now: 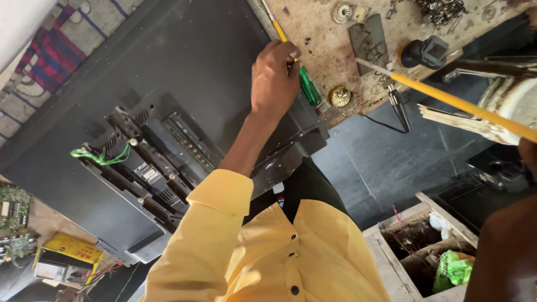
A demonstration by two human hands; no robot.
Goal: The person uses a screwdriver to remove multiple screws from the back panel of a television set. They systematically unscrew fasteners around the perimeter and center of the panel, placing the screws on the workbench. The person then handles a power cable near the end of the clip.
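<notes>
My left hand (274, 78) reaches out from a rolled yellow sleeve and grips a screwdriver (309, 86) with a green and yellow handle. It holds the tool at the upper edge of a large dark flat television (168, 61) that lies back-up. The set's rear cover section (168, 151) shows ribbed black parts and a green wire (100, 156). My right hand (527, 154) is mostly cut off at the right edge. It appears closed on the end of a long yellow rod with a metal tip (447, 99), which is held in the air over the bench.
A stained wooden bench (330, 39) above the television carries a brass disc (339, 96), metal bits and a black part. A wooden crate (425, 246) with a green bag stands lower right. Circuit boards (14, 207) and a yellow box (67, 254) lie lower left.
</notes>
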